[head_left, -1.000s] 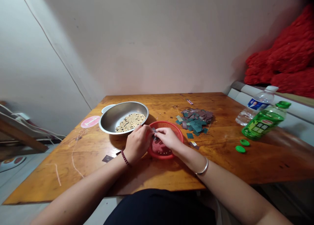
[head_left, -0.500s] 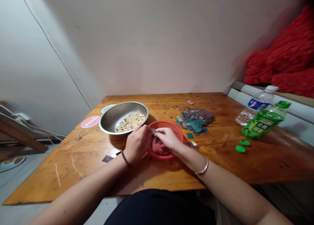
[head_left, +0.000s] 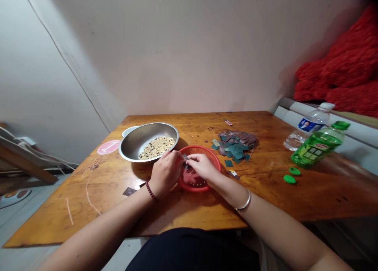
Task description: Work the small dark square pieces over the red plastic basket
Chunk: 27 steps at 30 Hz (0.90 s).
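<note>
Over a red plastic mesh basket (head_left: 217,156), my left hand (head_left: 166,171) and my right hand (head_left: 201,165) meet, fingertips pinched together. Between them is a small dark square piece (head_left: 186,157), like those in the pile to the right; its material I cannot tell. My fingers partly hide it. A few pale beads or beans (head_left: 196,184) lie in the bottom of the basket. Left of it, a steel bowl (head_left: 128,145) stands tilted toward me, holding many cream and black beads or beans (head_left: 156,148).
Dark green and brown squares (head_left: 236,143) are heaped right of the basket. Farther right are a clear water bottle (head_left: 310,123), a green drink bottle (head_left: 319,147) and two green caps (head_left: 289,179). Pale string (head_left: 88,188) and a pink round card (head_left: 108,147) lie on the wooden table's left.
</note>
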Each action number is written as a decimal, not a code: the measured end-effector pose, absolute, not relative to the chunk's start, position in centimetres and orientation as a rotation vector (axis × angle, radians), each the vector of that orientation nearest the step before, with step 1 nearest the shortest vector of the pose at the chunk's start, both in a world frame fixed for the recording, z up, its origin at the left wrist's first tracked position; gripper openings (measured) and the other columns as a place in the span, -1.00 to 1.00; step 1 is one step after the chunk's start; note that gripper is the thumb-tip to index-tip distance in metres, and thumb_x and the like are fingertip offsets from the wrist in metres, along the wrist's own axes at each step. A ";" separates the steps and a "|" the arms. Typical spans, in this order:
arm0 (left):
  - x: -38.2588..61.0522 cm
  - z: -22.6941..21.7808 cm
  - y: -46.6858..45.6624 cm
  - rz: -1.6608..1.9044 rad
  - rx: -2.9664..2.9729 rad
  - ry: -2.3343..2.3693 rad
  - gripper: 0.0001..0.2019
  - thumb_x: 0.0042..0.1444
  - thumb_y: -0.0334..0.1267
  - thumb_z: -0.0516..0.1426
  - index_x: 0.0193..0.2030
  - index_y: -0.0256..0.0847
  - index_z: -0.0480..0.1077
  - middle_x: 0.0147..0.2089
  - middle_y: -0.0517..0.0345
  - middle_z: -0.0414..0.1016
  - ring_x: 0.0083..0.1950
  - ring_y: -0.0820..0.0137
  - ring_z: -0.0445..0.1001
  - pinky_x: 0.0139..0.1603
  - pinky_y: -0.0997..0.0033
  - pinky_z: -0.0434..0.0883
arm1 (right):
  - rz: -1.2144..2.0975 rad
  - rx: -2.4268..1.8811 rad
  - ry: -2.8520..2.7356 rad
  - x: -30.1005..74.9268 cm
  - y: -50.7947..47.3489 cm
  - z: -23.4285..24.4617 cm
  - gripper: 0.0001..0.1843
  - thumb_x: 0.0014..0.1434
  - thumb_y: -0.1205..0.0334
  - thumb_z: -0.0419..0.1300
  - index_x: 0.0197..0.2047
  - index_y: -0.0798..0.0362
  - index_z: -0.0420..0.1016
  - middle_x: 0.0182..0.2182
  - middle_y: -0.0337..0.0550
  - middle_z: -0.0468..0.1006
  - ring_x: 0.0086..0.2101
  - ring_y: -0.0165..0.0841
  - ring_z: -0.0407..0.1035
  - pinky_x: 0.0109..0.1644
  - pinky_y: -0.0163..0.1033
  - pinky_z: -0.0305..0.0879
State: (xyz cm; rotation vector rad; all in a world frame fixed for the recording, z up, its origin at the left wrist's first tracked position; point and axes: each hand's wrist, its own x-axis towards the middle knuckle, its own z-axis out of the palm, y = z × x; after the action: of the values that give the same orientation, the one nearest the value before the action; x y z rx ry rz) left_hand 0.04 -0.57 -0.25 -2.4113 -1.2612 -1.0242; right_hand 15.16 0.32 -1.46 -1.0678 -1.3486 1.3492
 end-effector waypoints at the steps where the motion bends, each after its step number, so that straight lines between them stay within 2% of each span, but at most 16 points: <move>1: 0.0 -0.2 -0.6 -1.022 -2.411 -1.264 -0.98 0.14 -0.31 0.05 -0.29 -0.18 0.27 -0.33 0.16 0.44 -0.27 0.41 0.38 -0.27 0.44 0.34 | 1.348 -1.072 -1.349 15.2 0.3 -1.5 -0.82 -0.05 0.24 0.12 -0.45 0.15 0.49 -0.52 -0.20 0.49 -0.47 -0.45 0.34 -0.35 -0.35 0.21; 27: 0.0 -0.2 -0.6 -0.939 -2.455 -1.257 -0.96 0.16 -0.32 0.02 -0.30 -0.18 0.27 -0.35 0.14 0.42 -0.27 0.38 0.37 -0.22 0.40 0.33 | 1.351 -1.065 -1.344 15.2 0.3 -1.5 -0.84 -0.06 0.27 0.11 -0.48 0.13 0.49 -0.54 -0.21 0.49 -0.48 -0.43 0.34 -0.34 -0.34 0.23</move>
State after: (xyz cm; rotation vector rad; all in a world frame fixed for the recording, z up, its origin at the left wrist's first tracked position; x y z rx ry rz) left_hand -0.04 -0.60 -0.17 -2.4554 -1.2568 -0.9391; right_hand 15.17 0.30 -1.48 -1.0647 -1.3444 1.3508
